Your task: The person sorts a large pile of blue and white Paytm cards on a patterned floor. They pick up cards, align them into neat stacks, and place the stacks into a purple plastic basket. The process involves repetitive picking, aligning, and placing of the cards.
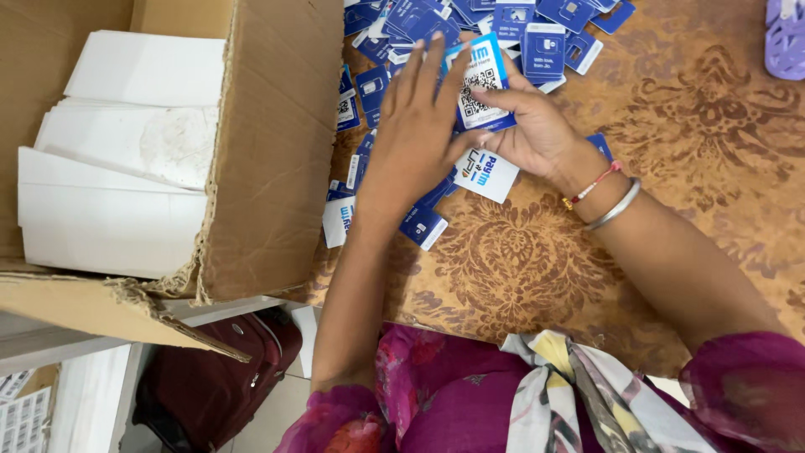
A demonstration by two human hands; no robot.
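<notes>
My right hand (528, 126) grips a blue and white card with a square code pattern (480, 84), held upright above the table. My left hand (417, 126) lies flat with fingers spread, its fingertips touching the left edge of that card. Under both hands several more blue and white cards (486, 174) lie scattered on the brown patterned tabletop (671, 126). A bigger heap of the same cards (503, 25) covers the table's far side. A red thread and a metal bangle (615, 205) sit on my right wrist.
An open cardboard box (268, 151) stands at the left, with several stacks of white sheets (126, 168) inside. A purple plastic object (786, 38) shows at the far right corner. Below the table's near edge lies a dark red bag (218, 377) on the floor.
</notes>
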